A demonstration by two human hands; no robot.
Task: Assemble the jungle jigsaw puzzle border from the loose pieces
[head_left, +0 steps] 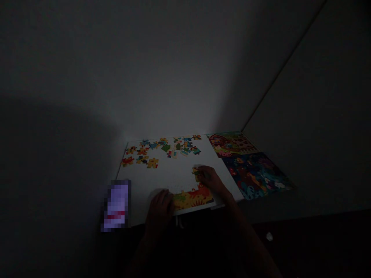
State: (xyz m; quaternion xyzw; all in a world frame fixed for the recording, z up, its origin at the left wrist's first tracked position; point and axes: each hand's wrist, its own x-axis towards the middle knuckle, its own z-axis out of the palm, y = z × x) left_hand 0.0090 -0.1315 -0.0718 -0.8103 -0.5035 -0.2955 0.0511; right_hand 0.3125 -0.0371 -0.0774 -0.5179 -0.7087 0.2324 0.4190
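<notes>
A partly joined jigsaw puzzle (193,199) with yellow ground and a red-orange figure lies along the table's front edge. My left hand (160,206) rests at its left end, fingers laid down on the table and touching the puzzle's side. At the right end of the joined strip, my right hand (210,179) has its fingers closed on a yellow-green puzzle piece (196,173), just above the red-orange part. The fingers partly cover this piece, and I cannot tell whether it is locked into the strip.
Loose puzzle pieces (152,163) are scattered over the back left of the white table (174,175). Two finished picture puzzles, a farm scene (232,144) and a dark sea scene (256,175), lie at the right. A blurred-out lit screen (118,202) is at the left edge. Walls stand behind.
</notes>
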